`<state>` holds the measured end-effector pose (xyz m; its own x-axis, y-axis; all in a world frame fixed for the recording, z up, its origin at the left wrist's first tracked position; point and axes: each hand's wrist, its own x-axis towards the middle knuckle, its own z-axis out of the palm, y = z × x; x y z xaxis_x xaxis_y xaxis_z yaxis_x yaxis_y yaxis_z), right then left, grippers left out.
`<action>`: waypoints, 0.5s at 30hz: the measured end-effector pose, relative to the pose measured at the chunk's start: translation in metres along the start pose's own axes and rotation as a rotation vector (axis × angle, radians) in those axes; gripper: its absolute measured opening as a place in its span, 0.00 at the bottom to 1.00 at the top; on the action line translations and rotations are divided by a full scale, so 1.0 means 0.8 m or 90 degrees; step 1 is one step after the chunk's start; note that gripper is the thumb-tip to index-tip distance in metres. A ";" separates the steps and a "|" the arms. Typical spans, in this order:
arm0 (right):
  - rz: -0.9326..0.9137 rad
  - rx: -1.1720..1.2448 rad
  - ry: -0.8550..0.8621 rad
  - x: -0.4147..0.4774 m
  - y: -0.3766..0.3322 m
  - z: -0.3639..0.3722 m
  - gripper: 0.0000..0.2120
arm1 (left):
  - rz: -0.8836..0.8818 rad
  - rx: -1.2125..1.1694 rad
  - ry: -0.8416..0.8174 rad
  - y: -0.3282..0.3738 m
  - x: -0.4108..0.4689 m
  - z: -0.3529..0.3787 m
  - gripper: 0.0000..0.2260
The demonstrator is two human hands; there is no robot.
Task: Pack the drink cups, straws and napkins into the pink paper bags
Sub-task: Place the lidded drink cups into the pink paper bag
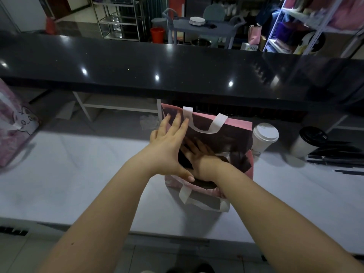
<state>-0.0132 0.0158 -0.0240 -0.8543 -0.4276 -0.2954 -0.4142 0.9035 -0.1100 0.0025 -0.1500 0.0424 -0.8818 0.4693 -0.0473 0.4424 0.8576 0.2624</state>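
Pink paper bag is stood upright, mouth opened, midway along the table, toward its far edge. White flat handles; dark lining. Left grip is laid released, fingers straight, against the left wall; right grip is spread released inside. Paper is judged light, stiff and easily creased, best taken by the handles. A white-lidded cup is set just beside it.

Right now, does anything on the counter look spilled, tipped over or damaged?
Nothing spilled or tipped. The pink bag stands open, its right side creased inward; the white-lidded cup and black-lidded cup stand upright beside it, lids on.
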 end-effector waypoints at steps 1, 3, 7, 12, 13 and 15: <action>0.002 -0.008 -0.011 0.002 0.000 0.003 0.38 | -0.001 0.005 -0.001 0.000 -0.001 0.000 0.66; 0.011 -0.023 -0.030 0.005 -0.003 0.009 0.38 | -0.005 0.013 -0.002 0.001 -0.004 0.001 0.65; 0.031 -0.044 -0.036 0.008 -0.008 0.017 0.38 | -0.006 0.023 0.008 0.001 -0.011 0.004 0.65; 0.031 0.040 -0.089 -0.006 -0.003 -0.028 0.38 | -0.014 0.007 0.056 -0.002 -0.015 0.001 0.57; 0.044 0.080 -0.086 -0.011 -0.001 -0.044 0.37 | -0.018 0.003 0.069 -0.002 -0.014 -0.001 0.54; 0.069 0.140 -0.046 -0.025 0.004 -0.075 0.31 | -0.024 0.012 0.092 0.000 -0.010 -0.006 0.48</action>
<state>-0.0163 0.0255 0.0388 -0.8619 -0.3319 -0.3834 -0.2363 0.9318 -0.2755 0.0087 -0.1548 0.0472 -0.9113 0.4035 0.0826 0.4110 0.8783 0.2442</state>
